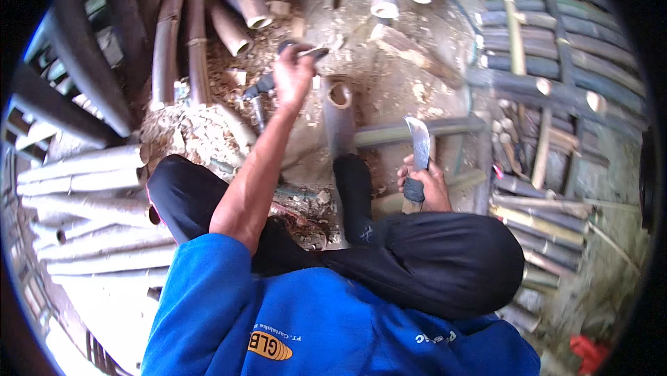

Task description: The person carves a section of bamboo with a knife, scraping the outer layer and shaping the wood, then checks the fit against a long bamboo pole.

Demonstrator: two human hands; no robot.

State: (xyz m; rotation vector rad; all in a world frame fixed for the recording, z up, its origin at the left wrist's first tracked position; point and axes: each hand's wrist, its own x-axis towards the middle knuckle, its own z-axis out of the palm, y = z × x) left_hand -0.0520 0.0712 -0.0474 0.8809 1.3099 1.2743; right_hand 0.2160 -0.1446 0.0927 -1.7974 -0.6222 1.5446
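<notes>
My left hand [293, 76] reaches forward, its fingers closed round a short dark object [319, 52] whose kind I cannot make out. Below it, a tool with a dark wrapped handle [262, 86] and a metal part lies on the wood chips. In my right hand [434, 187] is a curved knife [420, 141], its blade pointing up and away from me and its dark-wrapped handle in my grip, above my bent right knee. A bamboo pole [340, 115] with an open hollow end stands between my hands, by my dark-clothed lower leg.
Bamboo poles [90, 181] are stacked at the left, with dark curved poles [83, 63] leaning behind. A bamboo lattice [521, 63] lies far right. Wood shavings [187, 129] cover the ground, and a split log [417, 53] lies ahead. Sticks and poles [542, 227] lie at the right.
</notes>
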